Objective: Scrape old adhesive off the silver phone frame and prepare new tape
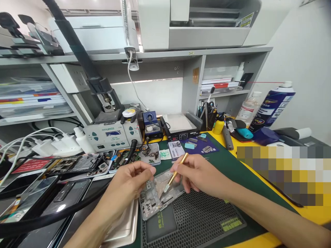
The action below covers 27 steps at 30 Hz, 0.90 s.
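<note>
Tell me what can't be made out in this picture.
All in the head view:
1. Part of the right end of the phone frame, behind the right hand.
2. Lower fingers of the left hand, hidden by that hand, so its grip is unclear.
3. Whatever the pixelated patch covers.
4. Fine print on the spray can, too small.
5. Top of the large machine, cut off by the upper edge.

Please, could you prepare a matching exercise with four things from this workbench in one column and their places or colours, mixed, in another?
1. gold-handled tool
2. honeycomb mat
3. phone frame
4. yellow bottle

A. dark grey, with yellow-green lettering
B. standing near the black holder
C. in the right hand
D. beneath the tool's tip

Pairs: 1-C, 2-A, 3-D, 4-B
</note>
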Each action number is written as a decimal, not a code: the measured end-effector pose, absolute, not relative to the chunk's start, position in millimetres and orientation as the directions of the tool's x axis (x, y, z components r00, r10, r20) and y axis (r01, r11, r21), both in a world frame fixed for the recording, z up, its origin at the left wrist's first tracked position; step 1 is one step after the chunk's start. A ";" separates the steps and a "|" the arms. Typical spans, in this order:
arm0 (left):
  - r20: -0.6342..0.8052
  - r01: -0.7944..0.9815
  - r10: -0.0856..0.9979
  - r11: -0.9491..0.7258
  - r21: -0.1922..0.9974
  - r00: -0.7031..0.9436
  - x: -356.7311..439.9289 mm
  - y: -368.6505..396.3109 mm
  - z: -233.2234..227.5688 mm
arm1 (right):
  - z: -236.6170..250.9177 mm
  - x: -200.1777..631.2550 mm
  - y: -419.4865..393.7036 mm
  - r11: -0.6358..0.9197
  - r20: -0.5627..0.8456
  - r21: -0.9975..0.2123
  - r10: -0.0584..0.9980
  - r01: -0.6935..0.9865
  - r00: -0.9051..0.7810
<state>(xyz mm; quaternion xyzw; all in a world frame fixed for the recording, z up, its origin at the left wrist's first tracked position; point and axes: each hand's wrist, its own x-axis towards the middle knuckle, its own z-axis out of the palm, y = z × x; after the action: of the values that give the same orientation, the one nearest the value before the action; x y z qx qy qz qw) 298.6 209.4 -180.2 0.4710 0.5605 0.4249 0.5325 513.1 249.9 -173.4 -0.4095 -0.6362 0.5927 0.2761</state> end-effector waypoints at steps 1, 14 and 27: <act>-0.197 0.075 0.980 0.196 0.978 0.011 298.9 209.5 -180.3 | -174.3 513.1 250.3 -0.041 -0.137 -0.980 0.850 0.195 -0.509; -0.214 0.071 0.976 0.212 0.975 0.030 299.1 210.5 -180.1 | -181.2 512.5 252.7 -0.034 -0.125 -0.982 0.857 0.188 -0.499; -0.207 0.077 0.976 0.202 0.976 0.061 297.9 209.4 -180.0 | -180.2 512.8 252.7 -0.032 -0.122 -0.982 0.853 0.184 -0.507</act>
<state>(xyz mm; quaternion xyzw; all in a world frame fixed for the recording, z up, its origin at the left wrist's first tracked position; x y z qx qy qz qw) 297.9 209.4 -180.0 0.4802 0.5485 0.4105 0.5478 512.8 252.7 -180.2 -0.4078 -0.6356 0.5913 0.2831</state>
